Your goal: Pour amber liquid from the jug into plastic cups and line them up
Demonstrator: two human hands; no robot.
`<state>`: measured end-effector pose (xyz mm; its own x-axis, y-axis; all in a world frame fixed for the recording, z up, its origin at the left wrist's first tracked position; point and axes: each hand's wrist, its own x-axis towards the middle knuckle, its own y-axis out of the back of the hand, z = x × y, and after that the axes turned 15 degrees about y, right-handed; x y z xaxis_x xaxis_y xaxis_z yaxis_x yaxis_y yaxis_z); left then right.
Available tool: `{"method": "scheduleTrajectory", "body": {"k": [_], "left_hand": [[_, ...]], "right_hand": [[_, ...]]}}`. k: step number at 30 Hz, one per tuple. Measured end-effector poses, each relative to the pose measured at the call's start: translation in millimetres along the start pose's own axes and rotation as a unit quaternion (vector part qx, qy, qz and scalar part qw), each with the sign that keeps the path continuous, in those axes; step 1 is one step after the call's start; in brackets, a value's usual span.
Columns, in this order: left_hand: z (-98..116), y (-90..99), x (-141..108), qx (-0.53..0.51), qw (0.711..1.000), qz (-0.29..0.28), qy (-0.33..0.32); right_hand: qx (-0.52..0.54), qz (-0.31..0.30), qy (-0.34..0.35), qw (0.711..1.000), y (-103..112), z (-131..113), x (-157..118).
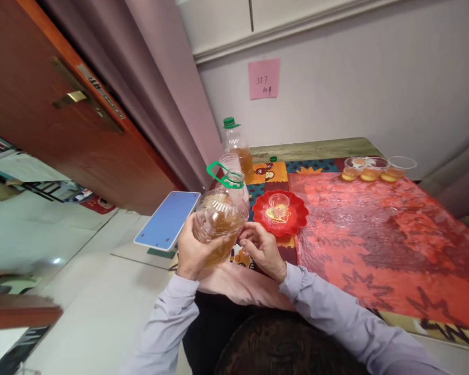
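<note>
A large clear plastic jug [219, 216] of amber liquid, with a green handle ring round its uncapped neck, is tilted in front of me. My left hand [197, 245] grips its lower left side, thumb across the front. Close to the jug's lower right side is my right hand [263, 249], fingers loosely bent and apart, holding nothing I can see; whether the fingertips touch the jug I cannot tell. Just right of it, a red scalloped plate [301, 223] bears a clear plastic cup [278, 202]. A stack of clear cups [230, 160] shows partly behind the jug.
A second jug [238, 151] with a green cap stands behind. A loose green cap [273, 158] lies near the wall. Several clear cups with amber liquid [370, 174] line the far right of the red-covered table [359, 239]. A blue-topped stool [168, 219] is at left.
</note>
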<state>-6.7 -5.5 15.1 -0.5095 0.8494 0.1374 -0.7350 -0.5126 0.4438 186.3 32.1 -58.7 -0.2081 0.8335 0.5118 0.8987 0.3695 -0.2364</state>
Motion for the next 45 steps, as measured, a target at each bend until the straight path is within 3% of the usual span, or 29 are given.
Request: {"method": "scheduleTrajectory", "body": {"k": [3,6,8,10,12,13,15,17,19,22,25,29,32,34,36,37,39,40,43,45], "left_hand": [[-13,1.9,-4,-0.019,0.999,0.028,0.012],[-32,-4.9,-9,-0.052,0.997,0.064,0.003],[-42,-11.8,-11,-0.07,0.993,0.091,-0.007],[-51,-17.5,-13,-0.093,0.99,0.105,-0.016],[-59,-20.3,-13,-0.113,0.988,0.1,-0.024],[-63,-20.7,-12,-0.121,0.988,0.095,-0.027],[-72,-20.2,-7,-0.138,0.985,0.097,-0.039],[-80,-19.0,-2,-0.154,0.981,0.109,-0.051],[-88,-17.2,2,-0.165,0.979,0.104,-0.055],[-95,-11.9,6,-0.168,0.982,0.078,-0.047],[-97,-4.9,4,-0.143,0.988,0.045,-0.032],[-96,-5.3,-10,-0.105,0.994,0.021,0.011],[-100,-14.1,-38,-0.112,0.991,0.06,0.043],[-106,-20.1,-67,-0.079,0.985,0.152,0.039],[-110,-25.5,-97,-0.004,0.974,0.219,-0.05],[-109,-28.6,-111,0.039,0.973,0.195,-0.12],[-103,-37.5,-129,0.113,0.946,0.031,-0.301],[-98,-43.7,-132,0.146,0.922,-0.052,-0.354],[-80,-66.8,-126,0.202,0.896,-0.141,-0.369],[-73,-80.3,-115,0.234,0.9,-0.153,-0.334]], "right_hand": [[0.027,0.046,-0.014,0.998,10,-32,8],[-0.035,0.076,0.02,0.996,43,-88,-1],[-0.143,0.071,0.077,0.984,77,-124,-29],[-0.267,0.001,0.108,0.958,112,-145,-79],[-0.345,-0.087,0.077,0.931,142,-146,-142],[-0.377,-0.095,0.029,0.921,154,-139,-174],[-0.449,-0.029,-0.12,0.885,171,-114,-230],[-0.5,0.051,-0.237,0.831,183,-85,-264],[-0.523,0.093,-0.27,0.803,190,-62,-278],[-0.559,0.098,-0.212,0.796,198,-46,-275],[-0.58,0.075,-0.139,0.799,203,-51,-270],[-0.506,0.032,-0.124,0.853,201,-79,-271],[-0.474,0.005,-0.143,0.869,197,-112,-267],[-0.498,-0.008,-0.128,0.858,198,-140,-259],[-0.543,-0.027,-0.084,0.835,203,-168,-245],[-0.573,-0.039,-0.048,0.817,207,-181,-235],[-0.646,-0.069,0.039,0.759,214,-202,-211],[-0.684,-0.083,0.082,0.72,218,-207,-196],[-0.772,-0.123,0.116,0.613,232,-205,-149],[-0.789,-0.151,0.079,0.59,246,-193,-127]]}}
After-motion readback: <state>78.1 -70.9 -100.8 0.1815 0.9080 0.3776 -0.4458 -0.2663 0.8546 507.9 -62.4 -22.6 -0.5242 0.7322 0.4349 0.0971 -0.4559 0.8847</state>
